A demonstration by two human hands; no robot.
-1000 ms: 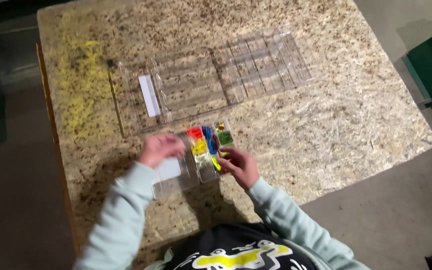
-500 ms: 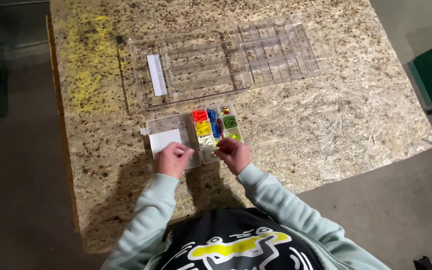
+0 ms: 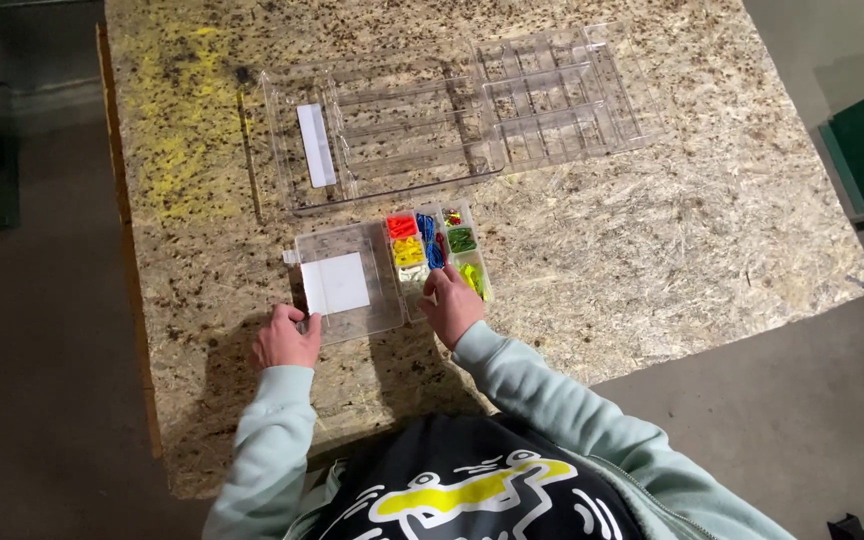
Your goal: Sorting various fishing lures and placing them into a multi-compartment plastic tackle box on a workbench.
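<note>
A: Where is the small sorting box [image 3: 439,255] found?

B: At the bench's [image 3: 652,250] six o'clock edge, lid [image 3: 344,282] laid open at nine o'clock.

A: And the fingers?

B: The lid's corner is pinched by the left hand [image 3: 286,340]; the right hand's [image 3: 452,305] fingers are curled together on the box.

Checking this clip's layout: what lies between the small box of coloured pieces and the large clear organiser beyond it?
In the head view, only a narrow strip of bare speckled tabletop separates the small box from the large clear organiser.
</note>
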